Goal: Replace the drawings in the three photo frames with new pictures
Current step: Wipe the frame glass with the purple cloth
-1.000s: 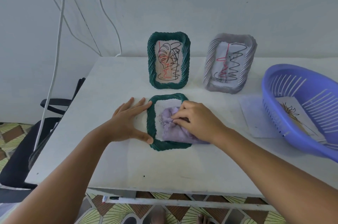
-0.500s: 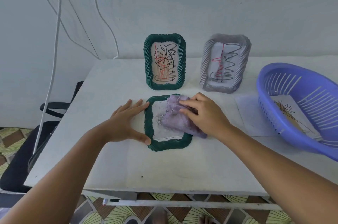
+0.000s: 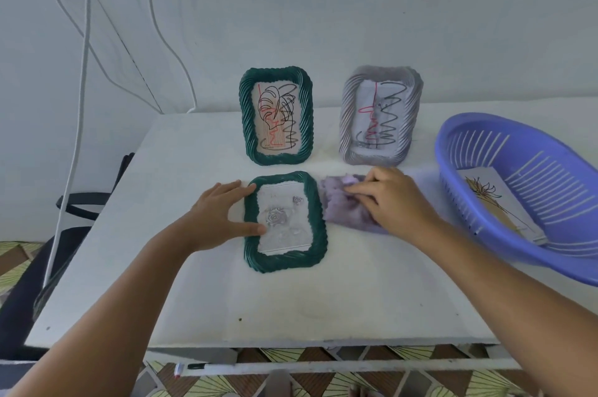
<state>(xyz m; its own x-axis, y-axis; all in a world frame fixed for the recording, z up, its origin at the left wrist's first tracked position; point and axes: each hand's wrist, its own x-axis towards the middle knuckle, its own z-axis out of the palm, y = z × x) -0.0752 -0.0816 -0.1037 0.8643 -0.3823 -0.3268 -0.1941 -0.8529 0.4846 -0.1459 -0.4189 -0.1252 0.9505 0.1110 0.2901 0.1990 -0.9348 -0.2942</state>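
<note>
A green photo frame (image 3: 284, 259) lies flat on the white table (image 3: 226, 306), showing a grey rose picture (image 3: 281, 218). My left hand (image 3: 223, 215) rests open against its left edge, thumb on the glass. My right hand (image 3: 393, 199) presses a lilac cloth (image 3: 339, 205) onto the table just right of the frame. Behind stand a green frame (image 3: 275, 115) and a grey frame (image 3: 380, 115), both upright with scribbled line drawings.
A blue plastic basket (image 3: 524, 189) sits at the right with a flower drawing (image 3: 495, 205) inside. White cables (image 3: 81, 72) hang along the wall at left. A black chair (image 3: 29, 267) stands left of the table. A marker (image 3: 194, 366) lies on the ledge below.
My right hand has slid the lilac cloth off the lying frame's glass to the table on its right, uncovering the rose picture. My left hand stayed on the frame's left edge.
</note>
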